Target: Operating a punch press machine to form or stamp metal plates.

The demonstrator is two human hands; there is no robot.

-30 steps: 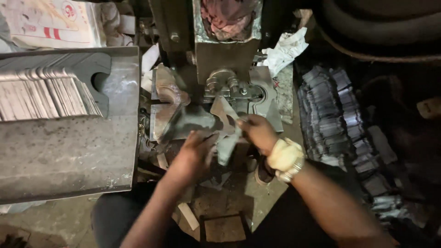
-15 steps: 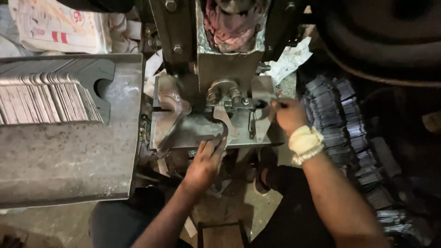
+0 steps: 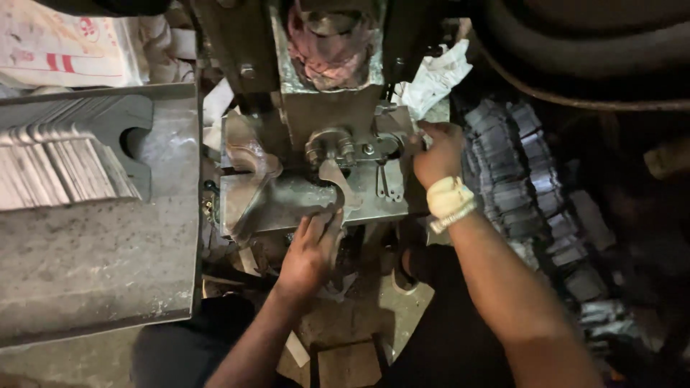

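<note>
Stiff, thin, probably sharp-edged metal blank [image 3: 336,188] on press die [image 3: 302,201], best pinched by near edge; left hand [image 3: 310,253] touching it flat, right hand [image 3: 438,152] clenched at far right.

Left hand [image 3: 309,251] extended forward, palm down, fingers together. Right hand [image 3: 436,152] raised further out, fingers curled, wrist bandaged.

Left hand [image 3: 310,251] is resting at the press bed's [image 3: 287,201] front edge, centre frame; right hand [image 3: 435,154] is touching the die block [image 3: 388,144], right of centre.
</note>
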